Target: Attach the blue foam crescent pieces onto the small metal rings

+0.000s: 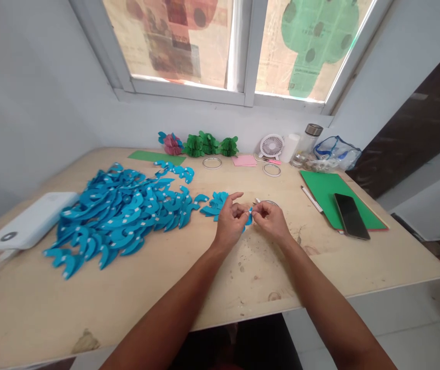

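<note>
Between my two hands, over the middle of the wooden table (pixel 146 303), is a small blue paper piece (pixel 249 220). My left hand (pixel 232 220) pinches it from the left, thumb against fingers. From the other side, my right hand (pixel 269 218) pinches its right edge; most of the piece is hidden by the fingers. Just behind my left hand lies a small stack of blue paper cutouts (pixel 214 204). A large heap of curved blue cutouts with white square patches (pixel 127 205) spreads out to the left.
A white power bank (pixel 31 221) with a cable lies far left. At right, a phone (pixel 351 216) rests on a green sheet (pixel 320 192), beside a pen (pixel 311 199). Along the back stand green paper figures (pixel 208 144), a small fan (pixel 272 146) and a glass bottle (pixel 308 141).
</note>
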Motion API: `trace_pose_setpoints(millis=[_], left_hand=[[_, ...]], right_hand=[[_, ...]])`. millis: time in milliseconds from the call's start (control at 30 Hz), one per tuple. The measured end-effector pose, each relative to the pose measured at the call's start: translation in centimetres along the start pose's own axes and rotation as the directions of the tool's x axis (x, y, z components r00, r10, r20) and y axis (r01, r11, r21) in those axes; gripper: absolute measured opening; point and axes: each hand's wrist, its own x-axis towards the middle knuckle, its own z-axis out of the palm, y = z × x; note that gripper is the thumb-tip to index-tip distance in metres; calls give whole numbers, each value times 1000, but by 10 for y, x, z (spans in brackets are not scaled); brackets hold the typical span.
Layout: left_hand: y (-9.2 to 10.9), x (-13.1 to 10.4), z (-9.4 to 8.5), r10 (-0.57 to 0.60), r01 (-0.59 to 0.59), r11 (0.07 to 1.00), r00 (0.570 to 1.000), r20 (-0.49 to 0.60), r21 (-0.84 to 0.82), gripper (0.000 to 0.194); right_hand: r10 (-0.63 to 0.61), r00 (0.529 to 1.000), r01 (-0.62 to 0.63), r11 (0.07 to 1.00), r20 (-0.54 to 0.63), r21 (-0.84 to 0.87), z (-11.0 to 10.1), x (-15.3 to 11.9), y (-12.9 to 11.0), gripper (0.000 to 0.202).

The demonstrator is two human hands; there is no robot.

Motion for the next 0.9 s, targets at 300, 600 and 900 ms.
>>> trace_pose_setpoints(millis=[300, 600, 900], left_hand=[[-2, -1, 0, 7, -7, 1000, 1000, -8, -26, 48], [-8, 2, -2, -11, 11, 1000, 1000, -27, -27, 51], [-4, 0, -1, -20, 21, 998, 1000, 12, -58, 54]], right_hand=[[37, 999, -38, 990, 10, 137, 0, 1, 1, 9], [77, 995, -66, 983, -57, 174, -3, 0, 3, 9], [70, 997, -77, 966, 39, 248, 2, 0, 3, 20]])
